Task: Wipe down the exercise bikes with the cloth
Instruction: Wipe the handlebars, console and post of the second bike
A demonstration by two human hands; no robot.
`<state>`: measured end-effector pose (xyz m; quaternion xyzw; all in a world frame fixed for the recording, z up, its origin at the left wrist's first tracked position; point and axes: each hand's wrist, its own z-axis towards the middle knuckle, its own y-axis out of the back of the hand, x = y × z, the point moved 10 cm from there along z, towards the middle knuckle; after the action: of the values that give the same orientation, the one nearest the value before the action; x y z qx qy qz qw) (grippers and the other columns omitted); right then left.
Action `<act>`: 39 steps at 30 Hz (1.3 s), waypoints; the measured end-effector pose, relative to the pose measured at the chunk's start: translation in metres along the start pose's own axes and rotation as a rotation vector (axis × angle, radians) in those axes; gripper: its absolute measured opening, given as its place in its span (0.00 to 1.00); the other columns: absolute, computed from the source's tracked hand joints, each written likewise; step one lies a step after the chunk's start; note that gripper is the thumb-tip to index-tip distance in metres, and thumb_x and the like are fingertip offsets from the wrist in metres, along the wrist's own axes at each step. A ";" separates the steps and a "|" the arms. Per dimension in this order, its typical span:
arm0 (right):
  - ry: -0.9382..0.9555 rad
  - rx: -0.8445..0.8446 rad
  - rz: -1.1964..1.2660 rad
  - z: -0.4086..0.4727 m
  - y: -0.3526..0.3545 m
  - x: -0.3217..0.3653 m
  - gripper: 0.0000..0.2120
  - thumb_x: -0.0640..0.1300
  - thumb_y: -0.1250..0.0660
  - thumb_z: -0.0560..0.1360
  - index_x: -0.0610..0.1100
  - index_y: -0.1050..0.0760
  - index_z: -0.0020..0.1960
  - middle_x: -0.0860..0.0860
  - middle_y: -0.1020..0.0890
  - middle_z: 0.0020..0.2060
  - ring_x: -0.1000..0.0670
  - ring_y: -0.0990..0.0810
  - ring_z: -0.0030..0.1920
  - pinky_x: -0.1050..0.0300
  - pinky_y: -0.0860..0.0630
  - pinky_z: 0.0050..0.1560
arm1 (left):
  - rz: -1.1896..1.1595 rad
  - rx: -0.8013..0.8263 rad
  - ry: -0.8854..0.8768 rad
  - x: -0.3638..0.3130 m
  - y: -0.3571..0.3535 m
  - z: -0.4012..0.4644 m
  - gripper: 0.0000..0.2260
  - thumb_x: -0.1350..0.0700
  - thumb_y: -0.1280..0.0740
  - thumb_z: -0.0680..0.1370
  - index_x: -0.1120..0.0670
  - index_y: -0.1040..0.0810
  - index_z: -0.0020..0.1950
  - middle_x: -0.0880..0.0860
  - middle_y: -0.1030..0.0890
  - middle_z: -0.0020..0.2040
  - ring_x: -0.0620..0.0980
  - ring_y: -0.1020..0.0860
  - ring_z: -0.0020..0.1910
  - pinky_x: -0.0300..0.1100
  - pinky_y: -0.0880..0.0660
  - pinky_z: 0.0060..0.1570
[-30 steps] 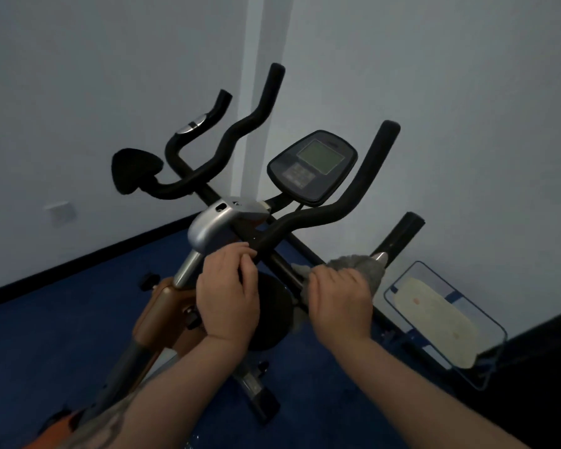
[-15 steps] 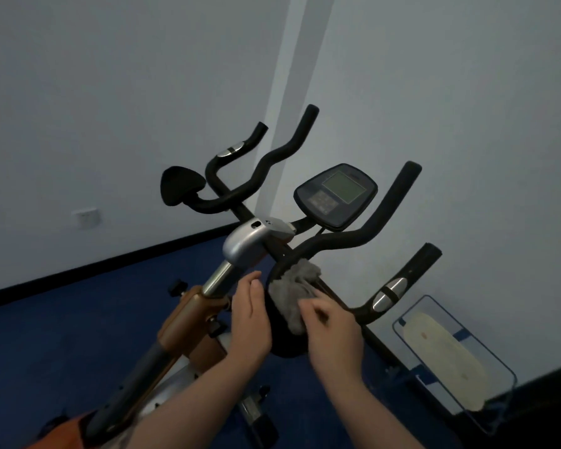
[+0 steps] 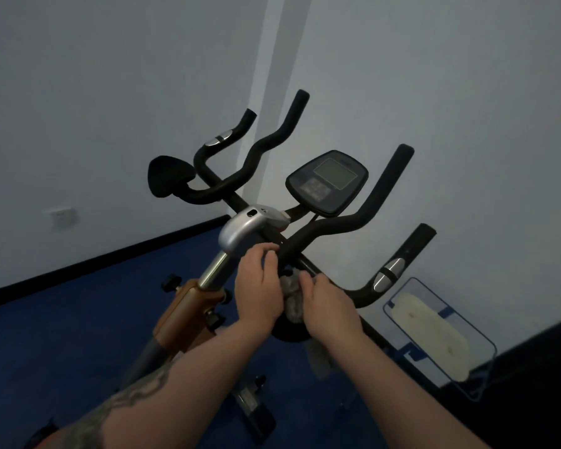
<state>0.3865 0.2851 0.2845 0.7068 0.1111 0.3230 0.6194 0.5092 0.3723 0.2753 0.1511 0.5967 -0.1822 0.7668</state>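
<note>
Grey cloth (image 3: 292, 299) hangs lengthwise downward, right hand (image 3: 329, 307) gripping; left hand (image 3: 259, 286) loosely curled.

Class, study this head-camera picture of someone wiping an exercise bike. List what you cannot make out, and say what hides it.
- Cloth: head view, mostly covered by the left hand and right hand.
- Console screen: readout too dim and small to read.
- Bike frame lower part: cut off by the bottom edge and hidden behind the forearms.
- Right hand's fingertips: buried in the cloth.
</note>
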 end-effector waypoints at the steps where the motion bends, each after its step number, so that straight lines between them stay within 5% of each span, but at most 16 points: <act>1: 0.047 0.023 -0.101 0.010 0.001 0.012 0.17 0.54 0.49 0.83 0.47 0.33 0.65 0.46 0.23 0.52 0.44 0.22 0.52 0.49 0.26 0.49 | -0.007 -0.018 0.017 0.002 0.001 -0.001 0.13 0.48 0.46 0.78 0.48 0.23 0.51 0.45 0.22 0.47 0.39 0.25 0.48 0.40 0.29 0.49; 4: 0.142 -0.025 -0.182 0.023 0.010 0.041 0.16 0.46 0.44 0.82 0.47 0.38 0.69 0.45 0.27 0.56 0.45 0.23 0.51 0.50 0.24 0.49 | 0.030 -0.032 0.014 -0.001 0.003 -0.002 0.13 0.50 0.47 0.80 0.48 0.24 0.49 0.45 0.22 0.45 0.38 0.25 0.46 0.39 0.30 0.46; 9: 0.036 -0.186 0.170 -0.011 0.005 0.013 0.09 0.57 0.50 0.82 0.58 0.37 0.46 0.56 0.24 0.38 0.56 0.24 0.38 0.56 0.30 0.33 | 0.048 -0.056 0.044 0.006 0.004 -0.004 0.12 0.54 0.46 0.83 0.48 0.25 0.47 0.46 0.23 0.42 0.40 0.25 0.42 0.41 0.28 0.43; 14: 0.139 -0.060 -0.165 0.025 0.008 0.041 0.09 0.46 0.44 0.82 0.48 0.33 0.62 0.50 0.26 0.51 0.46 0.23 0.50 0.54 0.29 0.43 | 0.096 -0.052 0.092 0.007 0.004 -0.001 0.12 0.54 0.46 0.83 0.48 0.25 0.46 0.49 0.22 0.42 0.47 0.24 0.43 0.51 0.25 0.44; 19: 0.053 -0.179 -0.019 0.008 0.007 0.027 0.09 0.55 0.50 0.82 0.52 0.35 0.52 0.57 0.29 0.36 0.58 0.28 0.35 0.59 0.35 0.31 | 0.094 -0.018 0.111 0.010 0.003 -0.004 0.10 0.54 0.45 0.82 0.47 0.25 0.48 0.51 0.22 0.43 0.47 0.24 0.42 0.51 0.24 0.44; 22: -0.026 -0.207 -0.005 -0.007 0.004 0.011 0.13 0.59 0.54 0.81 0.52 0.36 0.50 0.53 0.22 0.42 0.51 0.22 0.41 0.54 0.30 0.35 | 0.120 -0.026 0.105 0.011 0.002 -0.003 0.10 0.54 0.45 0.82 0.46 0.26 0.48 0.50 0.23 0.44 0.45 0.25 0.42 0.47 0.26 0.43; 24: 0.011 -0.133 -0.148 0.004 0.006 0.017 0.10 0.54 0.48 0.82 0.50 0.35 0.57 0.49 0.22 0.49 0.47 0.21 0.47 0.53 0.30 0.37 | 0.137 -0.032 0.099 0.009 0.003 -0.002 0.10 0.55 0.45 0.82 0.46 0.25 0.48 0.50 0.23 0.44 0.43 0.25 0.42 0.45 0.27 0.43; 26: 0.087 -0.030 -0.229 0.015 0.002 0.030 0.17 0.47 0.41 0.81 0.48 0.38 0.68 0.47 0.25 0.57 0.45 0.22 0.53 0.51 0.25 0.44 | 0.161 -0.035 0.098 0.010 0.004 -0.001 0.09 0.55 0.45 0.82 0.47 0.25 0.49 0.50 0.23 0.45 0.43 0.25 0.42 0.45 0.27 0.42; 28: 0.076 0.011 -0.259 0.016 0.002 0.030 0.19 0.48 0.43 0.82 0.48 0.39 0.72 0.46 0.24 0.59 0.44 0.23 0.55 0.51 0.26 0.46 | 0.163 -0.030 0.100 0.009 0.003 0.000 0.10 0.54 0.45 0.82 0.48 0.25 0.49 0.50 0.23 0.44 0.44 0.25 0.42 0.46 0.26 0.42; 31: -0.066 -0.096 -0.102 -0.003 0.004 0.008 0.19 0.58 0.54 0.82 0.49 0.31 0.60 0.49 0.20 0.50 0.47 0.21 0.48 0.52 0.30 0.41 | 0.172 -0.024 0.087 0.010 0.002 -0.002 0.10 0.54 0.46 0.82 0.48 0.25 0.50 0.51 0.23 0.44 0.46 0.25 0.41 0.45 0.28 0.38; 34: -0.115 -0.090 -0.011 -0.020 -0.002 -0.004 0.17 0.60 0.56 0.82 0.49 0.36 0.52 0.50 0.20 0.46 0.49 0.23 0.42 0.52 0.28 0.38 | 0.185 -0.035 0.074 0.011 0.003 -0.004 0.10 0.54 0.46 0.82 0.47 0.26 0.49 0.50 0.24 0.43 0.43 0.26 0.40 0.40 0.33 0.35; 39: 0.042 -0.028 -0.068 0.009 0.012 0.019 0.16 0.50 0.53 0.84 0.45 0.30 0.60 0.45 0.21 0.51 0.42 0.22 0.52 0.48 0.26 0.48 | 0.237 -0.067 0.050 0.008 0.005 -0.001 0.09 0.54 0.46 0.81 0.46 0.27 0.48 0.48 0.25 0.41 0.39 0.29 0.38 0.35 0.37 0.34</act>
<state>0.4038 0.2860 0.3017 0.6870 0.1434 0.3179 0.6375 0.5123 0.3764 0.2679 0.1992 0.5994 -0.0665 0.7724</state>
